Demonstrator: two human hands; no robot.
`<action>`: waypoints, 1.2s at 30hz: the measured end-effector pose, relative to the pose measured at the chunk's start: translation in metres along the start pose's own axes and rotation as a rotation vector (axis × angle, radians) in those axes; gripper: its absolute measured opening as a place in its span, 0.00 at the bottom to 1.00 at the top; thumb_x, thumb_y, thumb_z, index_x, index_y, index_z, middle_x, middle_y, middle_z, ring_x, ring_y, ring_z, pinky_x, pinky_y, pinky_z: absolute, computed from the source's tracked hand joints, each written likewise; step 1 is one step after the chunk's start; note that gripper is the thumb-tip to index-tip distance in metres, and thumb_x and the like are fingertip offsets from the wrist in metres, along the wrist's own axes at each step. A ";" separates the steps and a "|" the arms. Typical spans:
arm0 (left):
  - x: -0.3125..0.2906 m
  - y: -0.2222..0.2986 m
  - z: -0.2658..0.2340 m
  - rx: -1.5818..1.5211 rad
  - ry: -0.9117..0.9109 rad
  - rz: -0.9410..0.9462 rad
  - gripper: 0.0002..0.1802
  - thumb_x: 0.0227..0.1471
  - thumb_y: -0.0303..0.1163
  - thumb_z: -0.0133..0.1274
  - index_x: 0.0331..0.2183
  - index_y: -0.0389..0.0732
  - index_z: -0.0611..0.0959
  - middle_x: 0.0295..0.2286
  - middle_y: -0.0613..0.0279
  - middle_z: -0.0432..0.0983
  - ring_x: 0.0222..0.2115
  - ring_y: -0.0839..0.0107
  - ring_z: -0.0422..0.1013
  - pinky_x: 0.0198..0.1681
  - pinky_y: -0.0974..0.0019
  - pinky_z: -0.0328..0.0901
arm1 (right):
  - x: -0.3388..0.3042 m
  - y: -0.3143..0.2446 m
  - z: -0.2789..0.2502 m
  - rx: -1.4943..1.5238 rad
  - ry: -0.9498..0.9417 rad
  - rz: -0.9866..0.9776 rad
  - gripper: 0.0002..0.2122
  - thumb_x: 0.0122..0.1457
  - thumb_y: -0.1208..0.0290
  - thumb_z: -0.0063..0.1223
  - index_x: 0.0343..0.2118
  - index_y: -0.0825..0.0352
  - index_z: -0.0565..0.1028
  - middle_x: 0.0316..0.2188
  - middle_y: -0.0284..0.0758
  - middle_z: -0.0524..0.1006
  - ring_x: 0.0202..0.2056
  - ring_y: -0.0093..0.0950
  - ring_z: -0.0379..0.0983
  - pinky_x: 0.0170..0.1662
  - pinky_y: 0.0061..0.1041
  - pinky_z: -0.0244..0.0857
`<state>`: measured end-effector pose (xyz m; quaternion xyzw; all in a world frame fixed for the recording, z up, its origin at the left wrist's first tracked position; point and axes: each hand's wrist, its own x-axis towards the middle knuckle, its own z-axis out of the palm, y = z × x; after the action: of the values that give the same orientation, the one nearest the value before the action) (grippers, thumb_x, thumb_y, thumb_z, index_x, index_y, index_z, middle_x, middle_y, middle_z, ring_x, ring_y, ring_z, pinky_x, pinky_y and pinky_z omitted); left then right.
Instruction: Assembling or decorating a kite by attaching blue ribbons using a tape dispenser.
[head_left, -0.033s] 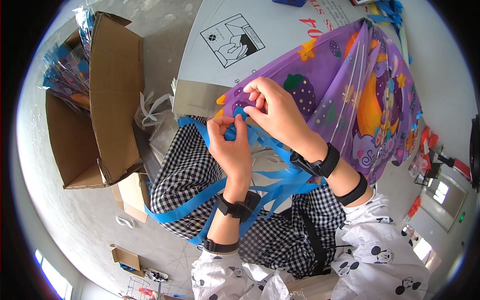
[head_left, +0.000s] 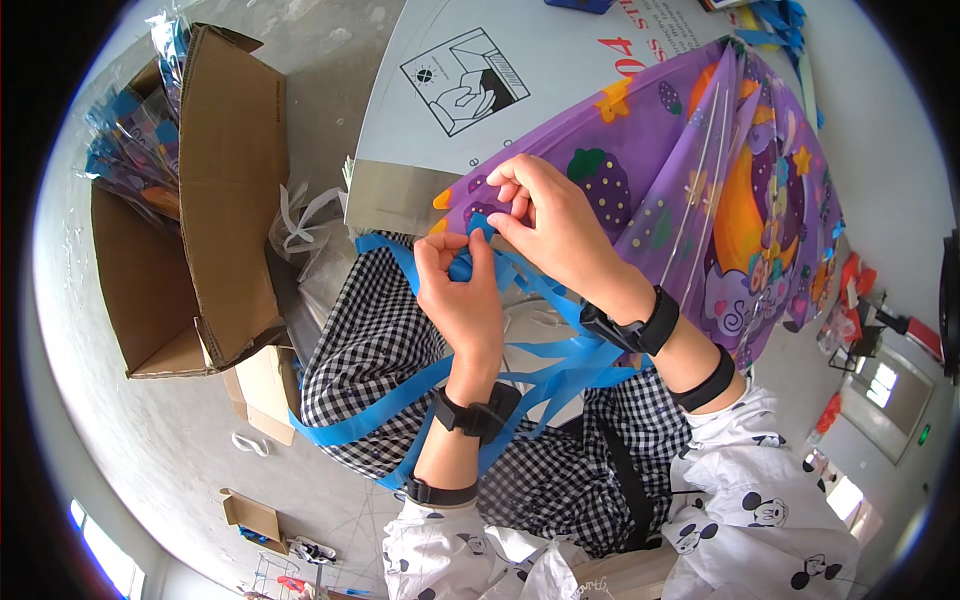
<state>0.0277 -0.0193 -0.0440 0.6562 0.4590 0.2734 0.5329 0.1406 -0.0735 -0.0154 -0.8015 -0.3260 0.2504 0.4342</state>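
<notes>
Long strips of blue ribbon [head_left: 380,407] trail over my lap and under my wrists. My left hand [head_left: 465,310] pinches a bunched piece of the ribbon between thumb and curled fingers. My right hand [head_left: 560,235] is closed just above and to the right, its thumb at the short blue end that sticks up from the left fingertips. Its fingertips are curled, and what lies beneath them is partly hidden. Right behind both hands spreads a folded, glossy purple sheet [head_left: 650,190] printed with berries, stars and orange shapes. Thin white lines run along its folds.
The purple sheet lies partly on a pale table [head_left: 560,60] with a metal edge. A brown cardboard box [head_left: 230,180] at left holds packets in clear plastic. Black-and-white checked cloth [head_left: 370,340] covers my lap. More blue strips [head_left: 780,25] lie at the far right.
</notes>
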 end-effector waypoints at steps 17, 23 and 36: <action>0.001 0.007 -0.001 -0.034 0.023 0.020 0.11 0.50 0.23 0.59 0.27 0.36 0.70 0.20 0.67 0.68 0.22 0.79 0.63 0.28 0.73 0.62 | 0.120 -0.027 -0.158 0.186 0.422 -0.125 0.12 0.59 0.67 0.56 0.43 0.66 0.74 0.35 0.28 0.76 0.35 0.16 0.72 0.34 0.14 0.63; -0.002 0.006 -0.004 -0.004 0.026 0.012 0.11 0.50 0.23 0.59 0.27 0.37 0.71 0.20 0.68 0.67 0.22 0.80 0.62 0.27 0.74 0.60 | 0.152 -0.026 -0.166 0.163 0.494 0.002 0.09 0.57 0.65 0.57 0.31 0.67 0.76 0.24 0.26 0.72 0.25 0.16 0.66 0.27 0.19 0.59; 0.001 0.008 -0.004 -0.032 0.005 0.007 0.11 0.51 0.23 0.58 0.27 0.37 0.70 0.21 0.68 0.67 0.23 0.80 0.62 0.28 0.74 0.60 | 0.183 -0.013 -0.168 0.719 0.300 0.364 0.11 0.52 0.70 0.64 0.36 0.64 0.75 0.38 0.31 0.73 0.39 0.23 0.66 0.44 0.29 0.67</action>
<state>0.0275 -0.0172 -0.0352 0.6486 0.4537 0.2843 0.5411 0.3731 -0.0224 0.0574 -0.6710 -0.0045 0.3012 0.6775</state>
